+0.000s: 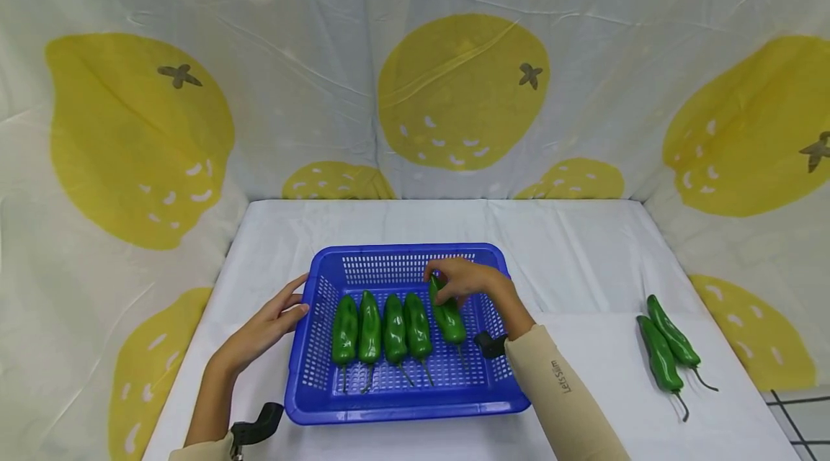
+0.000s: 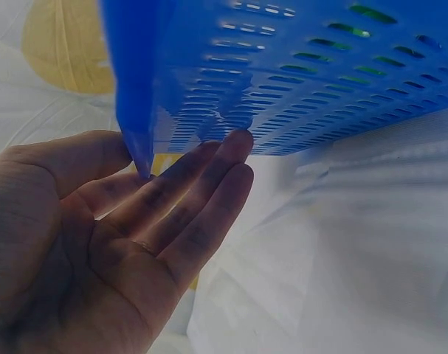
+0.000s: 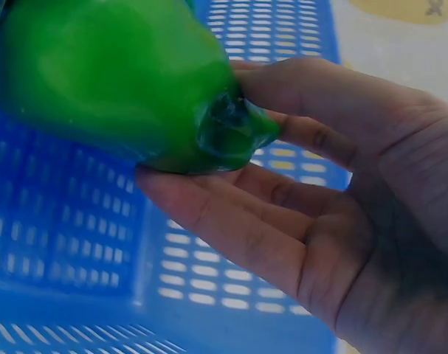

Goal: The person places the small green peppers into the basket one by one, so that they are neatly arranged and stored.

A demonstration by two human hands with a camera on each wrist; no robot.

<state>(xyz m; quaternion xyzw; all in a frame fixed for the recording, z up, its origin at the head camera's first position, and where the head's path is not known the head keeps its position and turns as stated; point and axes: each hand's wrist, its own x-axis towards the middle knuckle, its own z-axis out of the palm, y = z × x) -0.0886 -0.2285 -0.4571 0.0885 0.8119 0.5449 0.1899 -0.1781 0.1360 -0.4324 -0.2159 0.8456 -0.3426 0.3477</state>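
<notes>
Right fingers (image 3: 216, 225) pinching glossy, tapered green pepper (image 1: 449, 322), left fingers (image 2: 209, 221) extended, touching perforated plastic basket (image 1: 408, 413)

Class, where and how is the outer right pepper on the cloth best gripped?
Grip the outer pepper around mid-body, probably from above and the right: the neighbouring pepper crowds its left side, and its stem is thin.

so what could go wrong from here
The held pepper could slip, since the right hand grips it near one end and its skin looks glossy. It might also knock the neighbouring pepper askew. The left hand, touching the blue basket, could nudge it.
</notes>
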